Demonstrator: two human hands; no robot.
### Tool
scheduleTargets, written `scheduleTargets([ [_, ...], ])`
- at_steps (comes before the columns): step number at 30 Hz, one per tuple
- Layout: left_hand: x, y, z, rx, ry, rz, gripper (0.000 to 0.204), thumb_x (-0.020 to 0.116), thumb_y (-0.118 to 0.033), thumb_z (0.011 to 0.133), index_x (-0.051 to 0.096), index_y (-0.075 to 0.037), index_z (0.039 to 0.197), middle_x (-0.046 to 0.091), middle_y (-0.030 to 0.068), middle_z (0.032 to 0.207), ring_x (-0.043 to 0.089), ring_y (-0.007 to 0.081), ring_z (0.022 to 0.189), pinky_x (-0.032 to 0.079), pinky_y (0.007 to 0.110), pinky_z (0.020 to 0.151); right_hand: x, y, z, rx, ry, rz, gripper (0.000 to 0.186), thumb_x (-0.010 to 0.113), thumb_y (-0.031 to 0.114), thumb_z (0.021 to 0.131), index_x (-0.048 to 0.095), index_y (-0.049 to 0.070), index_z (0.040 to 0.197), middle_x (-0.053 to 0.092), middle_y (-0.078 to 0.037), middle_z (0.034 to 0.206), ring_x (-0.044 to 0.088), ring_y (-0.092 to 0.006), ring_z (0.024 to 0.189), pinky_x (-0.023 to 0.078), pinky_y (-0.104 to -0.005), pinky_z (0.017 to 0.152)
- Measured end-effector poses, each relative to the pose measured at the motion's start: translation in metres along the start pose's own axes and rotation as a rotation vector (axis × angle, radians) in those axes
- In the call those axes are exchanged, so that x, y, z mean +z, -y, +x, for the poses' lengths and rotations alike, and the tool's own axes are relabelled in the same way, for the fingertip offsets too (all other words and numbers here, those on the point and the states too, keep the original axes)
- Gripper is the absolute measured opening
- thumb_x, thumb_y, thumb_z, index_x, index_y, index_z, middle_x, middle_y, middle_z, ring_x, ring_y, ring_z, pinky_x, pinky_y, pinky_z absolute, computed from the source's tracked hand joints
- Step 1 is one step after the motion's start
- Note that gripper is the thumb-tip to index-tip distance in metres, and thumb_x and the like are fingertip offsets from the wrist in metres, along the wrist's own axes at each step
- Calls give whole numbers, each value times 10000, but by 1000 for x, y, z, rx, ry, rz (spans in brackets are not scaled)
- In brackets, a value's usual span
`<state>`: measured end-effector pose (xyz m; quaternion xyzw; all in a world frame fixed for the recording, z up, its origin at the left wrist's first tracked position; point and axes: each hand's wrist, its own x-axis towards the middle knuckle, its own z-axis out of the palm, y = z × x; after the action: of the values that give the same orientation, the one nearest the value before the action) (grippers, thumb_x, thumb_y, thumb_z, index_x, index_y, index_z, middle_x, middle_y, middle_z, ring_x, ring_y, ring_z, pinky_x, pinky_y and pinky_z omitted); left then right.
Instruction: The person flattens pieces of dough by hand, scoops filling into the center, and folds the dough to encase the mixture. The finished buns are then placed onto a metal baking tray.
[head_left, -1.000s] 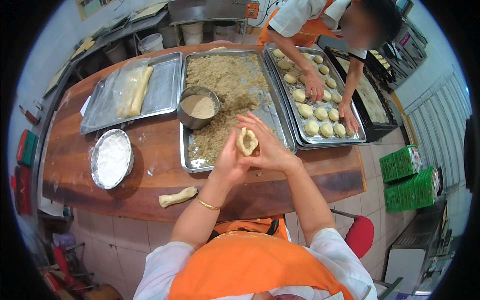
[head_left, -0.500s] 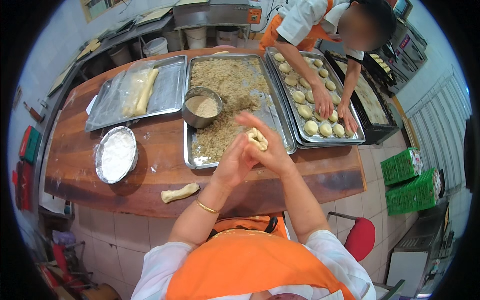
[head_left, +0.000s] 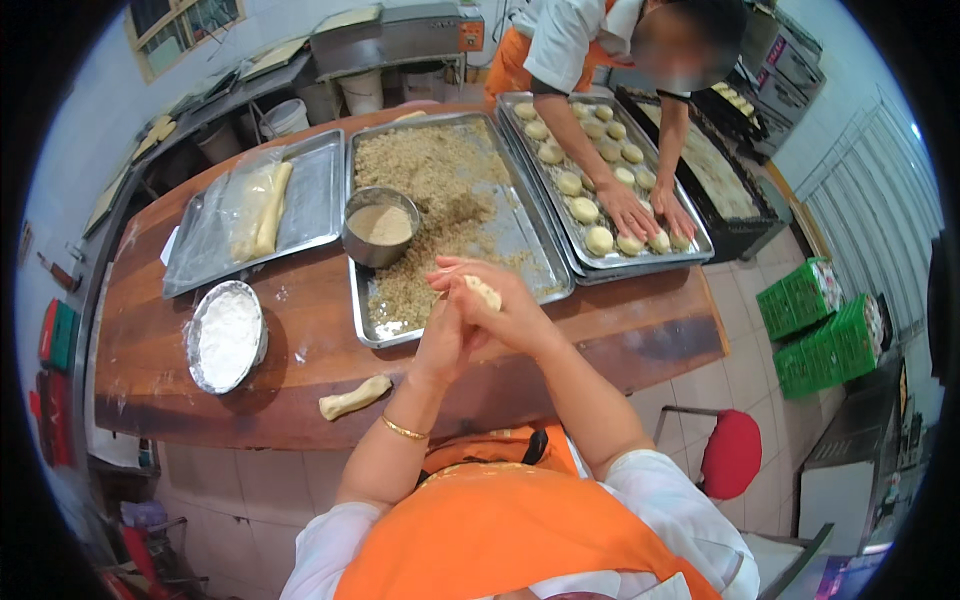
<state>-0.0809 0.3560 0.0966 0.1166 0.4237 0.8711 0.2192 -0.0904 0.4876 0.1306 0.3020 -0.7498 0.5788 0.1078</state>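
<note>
My left hand [head_left: 443,340] and my right hand [head_left: 512,318] are cupped together over the near edge of a metal tray. Between them is a small piece of pale dough [head_left: 484,292], mostly covered by the fingers and palms. The tray [head_left: 537,225] is spread with a crumbly brown filling [head_left: 430,165]. On that filling sits a metal bowl [head_left: 360,243] of fine tan crumbs, just beyond my hands. A short dough strip [head_left: 354,398] lies on the wooden table left of my wrist.
A bowl of white flour [head_left: 227,338] stands on the table [head_left: 300,425] at the left. Behind it, a tray [head_left: 325,165] holds plastic-covered dough [head_left: 270,210]. At the right, a co-worker's hands [head_left: 630,215] press round dough pieces on another tray [head_left: 705,243]. Green crates [head_left: 830,345] stand right.
My view has shifted a little. My right hand has folded further over my left, covering more of the dough. The co-worker's hands have flattened over the near dough rounds.
</note>
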Motion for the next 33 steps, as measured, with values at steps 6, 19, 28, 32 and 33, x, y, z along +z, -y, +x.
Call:
scheduleTargets([
  [6, -30, 29, -1, -29, 68, 536, 331, 484, -223, 1036, 570, -78, 1321, 650, 70, 1188, 635, 185, 977, 515, 305, 823, -34, -31, -50, 175, -574, 342, 341, 554, 298, 1032, 676, -16, 981, 723, -126, 1028, 684, -187, 938, 535, -342, 888],
  [19, -64, 98, -2, 327, 514, 1694, 358, 558, -44, 856, 641, -12, 1203, 620, 144, 1150, 589, 334, 1055, 504, 394, 914, -57, -26, -125, 254, -669, 371, 369, 567, 328, 1030, 665, -15, 938, 721, -144, 963, 690, -206, 926, 533, -340, 886],
  [28, -34, 28, 39, 967, 103, 1815, 180, 639, -31, 818, 691, -26, 990, 658, 120, 1086, 618, 313, 989, 512, 374, 823, -58, -31, -129, 264, -689, 463, 343, 588, 312, 1019, 672, -9, 934, 726, -145, 987, 689, -207, 944, 526, -333, 902],
  [32, -5, 14, 46, 543, -8, 1614, 181, 578, -128, 964, 670, -37, 1090, 640, 145, 1170, 602, 273, 1074, 488, 339, 895, -52, -24, -108, 250, -644, 352, 337, 591, 306, 1014, 684, -8, 935, 731, -160, 1054, 670, -219, 1069, 512, -337, 938],
  [33, 3, 29, 34, 289, 35, 1378, 216, 553, -168, 1011, 655, -43, 1155, 631, 147, 1205, 592, 257, 1116, 477, 326, 926, -47, -22, -103, 222, -646, 354, 337, 586, 309, 1016, 690, -3, 944, 732, -157, 1067, 659, -231, 1103, 502, -352, 955],
])
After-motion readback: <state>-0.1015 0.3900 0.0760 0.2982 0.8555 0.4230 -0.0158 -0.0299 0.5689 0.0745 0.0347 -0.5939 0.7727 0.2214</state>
